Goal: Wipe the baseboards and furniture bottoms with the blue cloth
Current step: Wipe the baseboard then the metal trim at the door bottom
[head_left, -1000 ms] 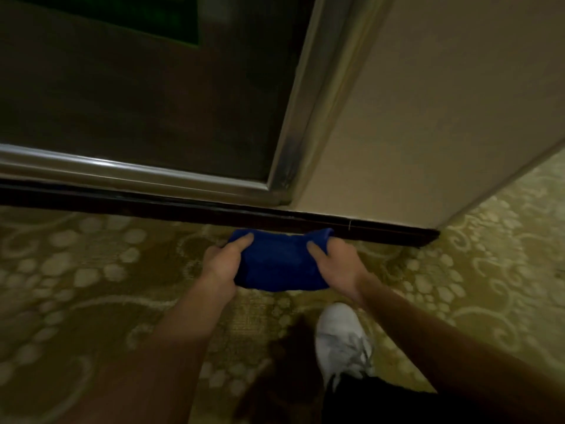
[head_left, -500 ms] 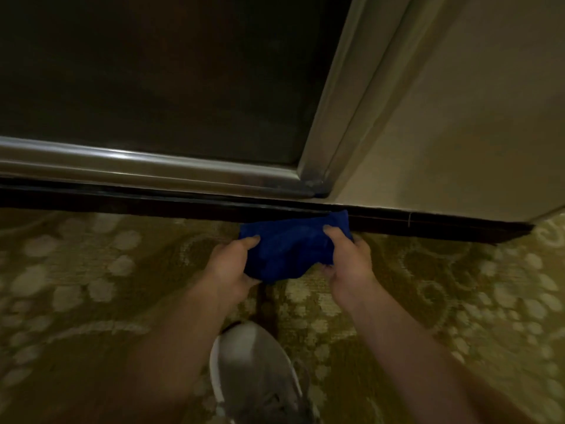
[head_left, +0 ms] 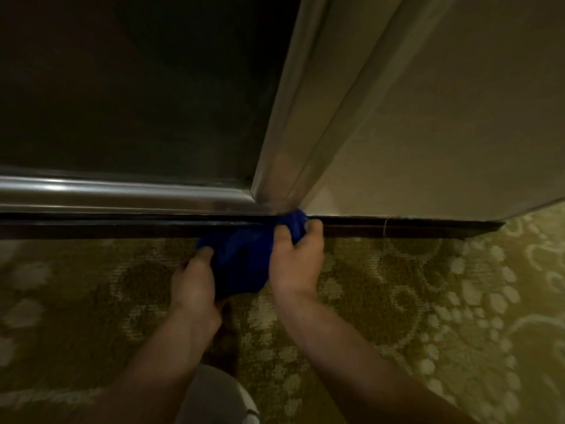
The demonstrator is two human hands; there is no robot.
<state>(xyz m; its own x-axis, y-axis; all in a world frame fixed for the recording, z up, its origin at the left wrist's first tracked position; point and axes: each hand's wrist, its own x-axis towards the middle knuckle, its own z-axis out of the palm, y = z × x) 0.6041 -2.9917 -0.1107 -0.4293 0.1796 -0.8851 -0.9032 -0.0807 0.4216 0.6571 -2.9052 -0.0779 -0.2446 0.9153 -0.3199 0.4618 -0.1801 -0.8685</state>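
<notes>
Left hand: my left hand [head_left: 194,284] grips the lower left edge of the blue cloth [head_left: 244,261], fingers curled round the fabric, thumb tip on top.
Right hand: my right hand [head_left: 298,261] clutches the cloth's upper right part, fingers bunched round it, pressing it against the baseboard [head_left: 122,226].
Cloth: crumpled between both my hands; its top corner rides over the upper lip of the baseboard just below the corner where the metal frame [head_left: 128,194] meets the beige wall [head_left: 443,133]; its lower part hangs over the carpet [head_left: 412,301].
Baseboard: a dark strip running left to right along the floor, under the frame and the wall, ending at the right near the wall's corner.
Frame: shiny metal, bordering a dark panel [head_left: 137,87] above.
Floor: patterned olive and cream carpet; a light shoe [head_left: 217,399] shows at the bottom edge between my forearms.
</notes>
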